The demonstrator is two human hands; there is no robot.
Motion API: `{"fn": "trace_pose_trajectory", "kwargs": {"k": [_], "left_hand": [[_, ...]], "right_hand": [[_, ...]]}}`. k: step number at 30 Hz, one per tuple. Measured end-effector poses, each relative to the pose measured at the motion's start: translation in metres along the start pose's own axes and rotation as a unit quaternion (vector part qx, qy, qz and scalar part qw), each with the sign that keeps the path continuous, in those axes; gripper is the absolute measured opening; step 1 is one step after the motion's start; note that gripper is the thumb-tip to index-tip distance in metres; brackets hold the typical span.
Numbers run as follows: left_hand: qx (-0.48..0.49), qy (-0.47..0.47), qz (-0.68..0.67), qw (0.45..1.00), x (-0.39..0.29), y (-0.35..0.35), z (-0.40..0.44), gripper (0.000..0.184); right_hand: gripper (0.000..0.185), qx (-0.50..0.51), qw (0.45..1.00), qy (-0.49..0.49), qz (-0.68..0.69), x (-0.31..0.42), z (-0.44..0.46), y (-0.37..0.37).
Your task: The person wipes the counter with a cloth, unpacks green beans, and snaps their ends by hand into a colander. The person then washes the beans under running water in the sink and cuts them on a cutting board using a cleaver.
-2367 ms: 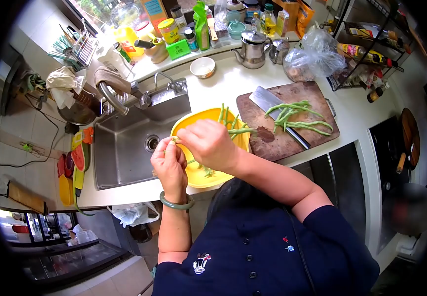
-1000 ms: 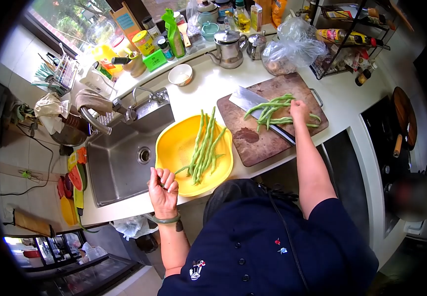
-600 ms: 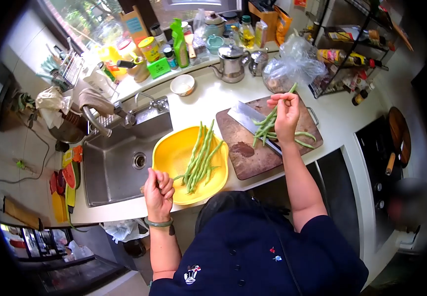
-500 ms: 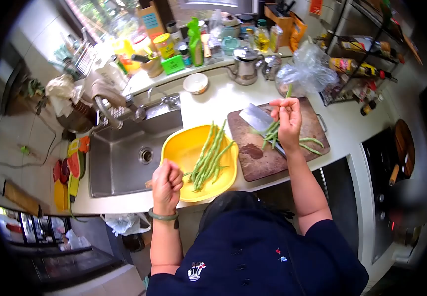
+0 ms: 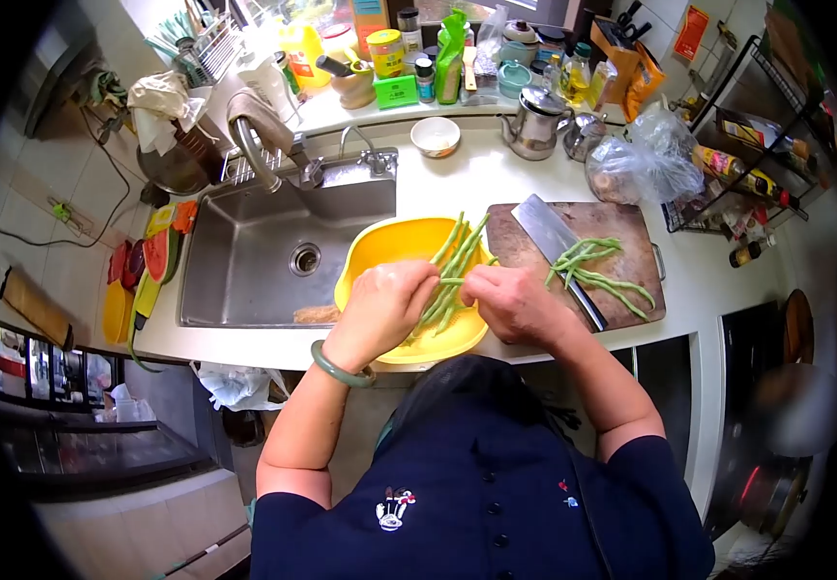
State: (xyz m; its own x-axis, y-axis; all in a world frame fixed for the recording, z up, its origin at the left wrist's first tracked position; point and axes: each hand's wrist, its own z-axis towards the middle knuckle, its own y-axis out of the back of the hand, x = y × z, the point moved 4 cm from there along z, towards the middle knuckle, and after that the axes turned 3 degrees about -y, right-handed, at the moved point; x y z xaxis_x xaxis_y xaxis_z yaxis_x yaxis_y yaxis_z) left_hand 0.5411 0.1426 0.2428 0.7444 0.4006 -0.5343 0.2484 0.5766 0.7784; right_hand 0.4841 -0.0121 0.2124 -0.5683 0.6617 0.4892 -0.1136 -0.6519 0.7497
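Observation:
My left hand [image 5: 386, 302] and my right hand [image 5: 512, 302] are close together over the front of a yellow basin [image 5: 361, 253]. Both are closed in a pinch. A short stretch of green bean [image 5: 451, 281] spans the gap between their fingertips. Behind and below them, long green beans [image 5: 463, 249] lie in the basin, partly covered by my hands. To the right, more green beans [image 5: 615, 281] lie on a wooden cutting board [image 5: 628, 224], some across a cleaver [image 5: 546, 224] with a dark handle.
Left of the basin is a steel sink [image 5: 244, 271] with a faucet [image 5: 254, 155]. Behind stand a white bowl [image 5: 435, 137], a metal kettle [image 5: 533, 126] and a plastic bag [image 5: 646, 159]. Bottles and jars line the sill. A black rack [image 5: 742, 145] is at the right.
My right hand has come left from above the cutting board with a bean. My left hand has moved right to meet it over the basin. The camera view has shifted.

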Motion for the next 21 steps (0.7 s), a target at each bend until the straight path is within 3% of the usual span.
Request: {"fn": "trace_pose_trajectory", "kwargs": {"k": [6,8,11,14,18,20,21], "left_hand": [[0.03,0.015,0.012,0.999,0.007,-0.005,-0.008,0.012],[0.024,0.015,0.012,1.0,0.008,-0.006,-0.009,0.012],[0.007,0.002,0.039,0.999,0.002,-0.005,-0.008,0.006],[-0.132,-0.042,-0.027,0.99,-0.003,0.003,-0.009,0.003],[-0.205,-0.014,-0.077,0.976,-0.005,0.004,-0.016,0.007],[-0.286,0.087,-0.241,0.923,0.017,-0.006,-0.028,0.008],[-0.305,0.133,-0.381,0.863,0.015,-0.01,-0.029,0.013]], "right_hand": [[0.005,-0.034,0.999,-0.002,-0.019,0.001,0.005,-0.016],[0.01,-0.085,0.993,-0.08,0.008,0.003,0.009,-0.015],[0.016,-0.076,0.996,-0.045,-0.029,0.006,0.021,-0.017],[0.017,-0.083,0.996,-0.03,-0.027,0.016,0.03,-0.01],[0.017,-0.168,0.986,0.003,0.004,0.027,0.039,-0.015],[0.016,-0.194,0.981,0.005,0.016,0.032,0.044,-0.019],[0.016,-0.209,0.978,0.002,0.025,0.033,0.045,-0.022]]}}
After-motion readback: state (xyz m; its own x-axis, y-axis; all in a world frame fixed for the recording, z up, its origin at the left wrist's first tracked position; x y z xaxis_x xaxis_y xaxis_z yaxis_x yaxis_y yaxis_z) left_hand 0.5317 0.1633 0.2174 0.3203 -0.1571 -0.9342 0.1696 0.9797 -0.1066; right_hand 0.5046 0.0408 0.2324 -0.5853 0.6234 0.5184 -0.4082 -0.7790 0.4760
